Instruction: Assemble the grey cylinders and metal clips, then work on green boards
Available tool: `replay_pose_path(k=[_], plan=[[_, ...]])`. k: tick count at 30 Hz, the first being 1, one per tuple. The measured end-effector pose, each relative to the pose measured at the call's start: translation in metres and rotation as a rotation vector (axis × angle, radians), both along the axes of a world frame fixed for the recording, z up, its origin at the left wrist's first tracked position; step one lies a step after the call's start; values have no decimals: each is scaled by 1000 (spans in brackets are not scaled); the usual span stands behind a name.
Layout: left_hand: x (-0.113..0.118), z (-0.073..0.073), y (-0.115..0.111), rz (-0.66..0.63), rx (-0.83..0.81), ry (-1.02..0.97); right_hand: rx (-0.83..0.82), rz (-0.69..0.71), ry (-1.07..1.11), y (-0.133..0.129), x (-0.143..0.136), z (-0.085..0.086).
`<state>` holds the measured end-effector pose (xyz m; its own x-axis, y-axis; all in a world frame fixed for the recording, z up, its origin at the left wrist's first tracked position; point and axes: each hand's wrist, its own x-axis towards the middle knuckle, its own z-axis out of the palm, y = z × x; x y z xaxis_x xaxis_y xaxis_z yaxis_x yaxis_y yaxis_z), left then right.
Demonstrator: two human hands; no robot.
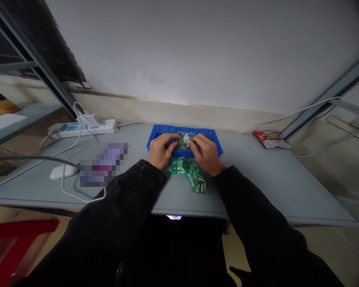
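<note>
A small clear plastic bag [184,140] with white pieces in it is held between my two hands, over a blue tray [220,150]. My left hand [161,150] pinches its left side, fingers closed. On the right side, my right hand [207,153] grips the bag between thumb and fingers. Green plastic bags [194,174] with small white pieces inside lie on the table just in front of the tray, below my hands. The tray's contents are mostly hidden by my hands and the clear bag.
A grey table [245,159] stands against the wall. On its left are a white power strip [104,126], a blurred flat purple object [107,163], a white case [63,172] and loose cables. A red packet [271,140] lies at the back right.
</note>
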<state>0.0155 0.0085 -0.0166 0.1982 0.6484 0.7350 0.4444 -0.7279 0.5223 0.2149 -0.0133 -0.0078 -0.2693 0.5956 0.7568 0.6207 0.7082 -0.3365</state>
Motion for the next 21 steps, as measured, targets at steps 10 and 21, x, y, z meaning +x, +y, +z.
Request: replay_pose_path(k=[10,21], plan=[[1,4,-2,6,38,13,-13,1,-4,-1,1,1],[1,5,-2,-17,70,8,-25,0,-14,-1,0,3]])
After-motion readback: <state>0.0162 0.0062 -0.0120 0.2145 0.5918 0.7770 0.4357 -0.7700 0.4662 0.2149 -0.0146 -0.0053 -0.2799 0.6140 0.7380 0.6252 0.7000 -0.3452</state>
